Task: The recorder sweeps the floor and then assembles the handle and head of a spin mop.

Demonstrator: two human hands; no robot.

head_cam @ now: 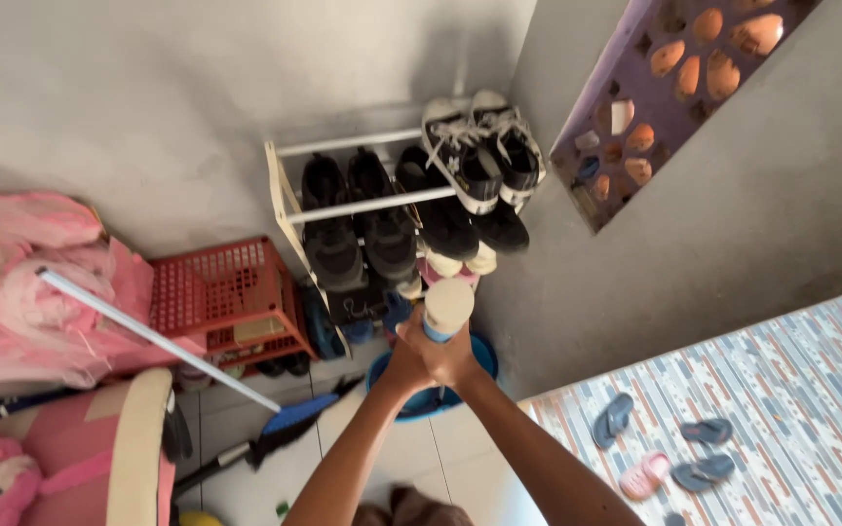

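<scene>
Both of my hands grip one upright pole with a cream cap [446,306] and a blue band below it, seen end-on. My left hand [407,362] wraps the shaft from the left and my right hand [455,360] clasps it from the right, just under the cap. The pole's lower part is hidden behind my hands. Right behind it stands a white shoe rack [374,205] against the grey wall, holding several dark shoes and a black-and-white pair of sneakers [484,146] on top.
A red plastic crate [221,292] sits left of the rack, with pink fabric [26,282] and a white rod [148,336] across it. A blue basin [479,356] lies on the white tile floor. Sandals [669,448] rest on a patterned mat at right.
</scene>
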